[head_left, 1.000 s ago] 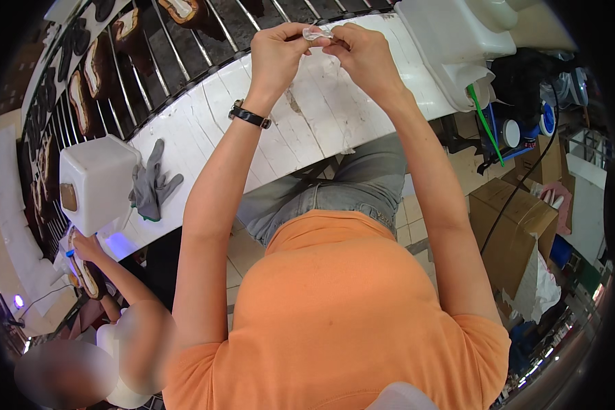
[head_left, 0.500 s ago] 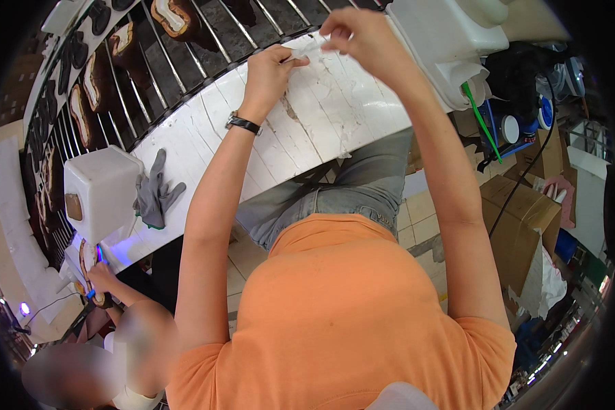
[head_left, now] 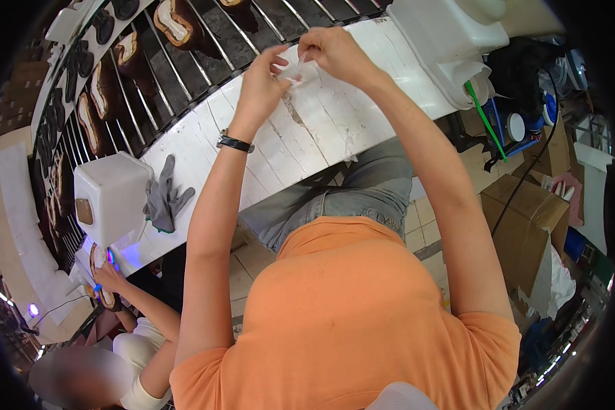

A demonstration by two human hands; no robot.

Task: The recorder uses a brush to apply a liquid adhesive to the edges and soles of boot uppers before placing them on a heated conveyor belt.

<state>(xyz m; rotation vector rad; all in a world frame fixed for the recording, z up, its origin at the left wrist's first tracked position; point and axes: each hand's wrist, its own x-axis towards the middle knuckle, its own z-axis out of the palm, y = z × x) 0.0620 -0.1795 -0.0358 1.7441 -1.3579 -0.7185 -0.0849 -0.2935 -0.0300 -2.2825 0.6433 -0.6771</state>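
Above the white tabletop, a small piece of thin, whitish see-through film hangs between my hands. My right hand pinches its upper end between thumb and fingertips. My left hand, with a black-strapped watch on the wrist, curls its fingers and thumb around the other side of the film. The film's exact kind is too hard to make out.
Beyond the table edge runs a roller rack with brown shoe uppers. A white plastic container and grey glove lie left; a larger white container stands right. A co-worker handles a shoe part lower left.
My right hand has come down and left, closer to my left hand. The film between them now shows as a looser, wider piece. My left hand's fingers have spread a little.
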